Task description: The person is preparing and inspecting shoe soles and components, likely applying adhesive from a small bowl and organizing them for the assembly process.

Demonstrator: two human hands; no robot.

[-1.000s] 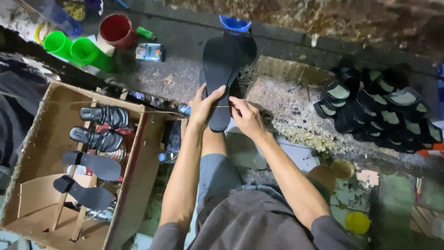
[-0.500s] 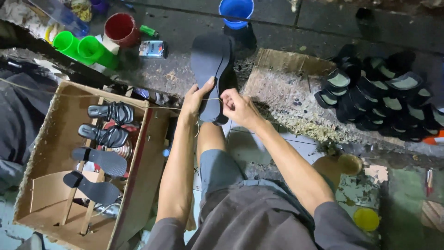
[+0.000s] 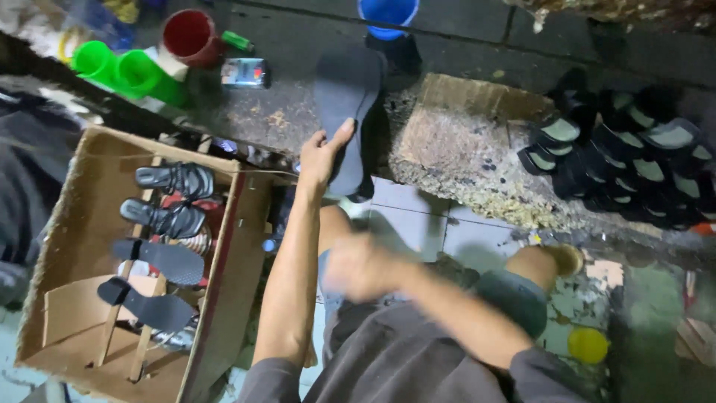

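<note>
While the left hand (image 3: 322,154) grips the edge of a dark shoe sole (image 3: 344,112) lying flat on the grimy work slab (image 3: 462,149), the right hand (image 3: 356,266) sits low over the lap, blurred, so can't tell if it's clenched or loose; nothing seen in it.

Containers: cardboard box (image 3: 74,224) on the person's left, w/ two strappy black sandals (image 3: 175,179) at the far end, two plain black soles (image 3: 160,261) laid on wooden slats nearer, plus a folded cardboard piece. Red cup (image 3: 190,37) & two green cups (image 3: 119,71) stand at the far left; contents not visible. Blue bucket (image 3: 388,15) sits just beyond the sole's far tip.

Other stuff: small printed packet (image 3: 245,72) beside the red cup; a pile of dark finished sandals (image 3: 626,157) well apart on the right; yellow lid (image 3: 588,345) on the floor by the right knee.
</note>
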